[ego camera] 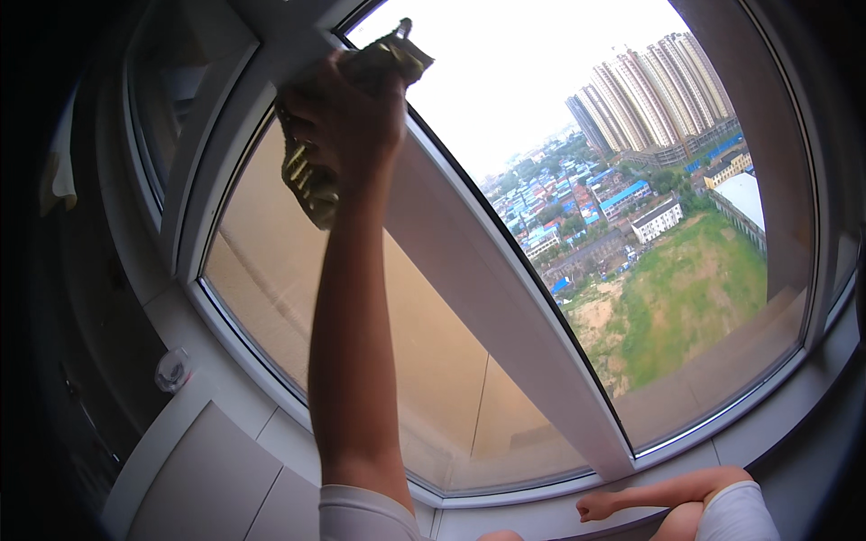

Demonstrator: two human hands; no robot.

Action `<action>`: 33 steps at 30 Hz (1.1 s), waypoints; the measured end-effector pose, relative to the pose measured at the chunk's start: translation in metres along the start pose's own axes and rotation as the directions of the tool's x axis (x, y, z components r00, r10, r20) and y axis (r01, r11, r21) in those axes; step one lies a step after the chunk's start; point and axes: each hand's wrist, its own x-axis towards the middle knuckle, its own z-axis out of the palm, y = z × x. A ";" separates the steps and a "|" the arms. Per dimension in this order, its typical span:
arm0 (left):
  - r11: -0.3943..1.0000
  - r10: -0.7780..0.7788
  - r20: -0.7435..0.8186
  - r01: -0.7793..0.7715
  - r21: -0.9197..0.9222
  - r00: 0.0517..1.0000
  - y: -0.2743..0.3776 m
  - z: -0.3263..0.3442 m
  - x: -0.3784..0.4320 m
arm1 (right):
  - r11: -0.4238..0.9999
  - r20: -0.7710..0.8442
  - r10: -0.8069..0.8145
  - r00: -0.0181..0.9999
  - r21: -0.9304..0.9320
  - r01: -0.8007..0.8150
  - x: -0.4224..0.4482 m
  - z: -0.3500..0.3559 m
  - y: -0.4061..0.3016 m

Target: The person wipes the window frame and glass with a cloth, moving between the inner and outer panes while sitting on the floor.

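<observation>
My left hand point(362, 115) is raised high with the arm stretched out, gripping a crumpled olive-coloured cloth point(308, 176). Folds of the cloth stick out above the fingers and hang below the wrist. Behind it is the upper part of the white window frame point(473, 291), between two glass panes; whether the cloth touches the frame or glass cannot be told. Low on the right, my right hand point(597, 506) is curled into a fist with nothing visible in it. It is near the sill point(683, 466), below the right pane, with its elbow bent.
A clear plastic container point(173, 370) stands on the ledge at left, beside a pale panelled surface point(203, 466). Another framed glass panel point(169, 101) is at upper left. The right pane point(649, 270) looks out from high up over buildings and a grassy lot.
</observation>
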 end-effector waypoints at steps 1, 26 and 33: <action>0.991 -0.130 0.093 0.127 0.038 0.987 0.022 -0.010 0.018 | 1.000 -0.012 0.009 1.000 0.006 -0.009 -0.003 0.000 0.004; 0.944 -0.328 0.110 0.324 0.057 0.938 0.072 -0.044 -0.184 | 0.993 -0.217 0.117 0.969 0.044 -0.110 -0.037 -0.005 -0.037; 0.922 -0.383 0.231 0.387 0.030 0.894 0.115 -0.072 -0.327 | 0.989 -0.187 0.132 0.973 0.097 -0.115 -0.047 -0.008 -0.063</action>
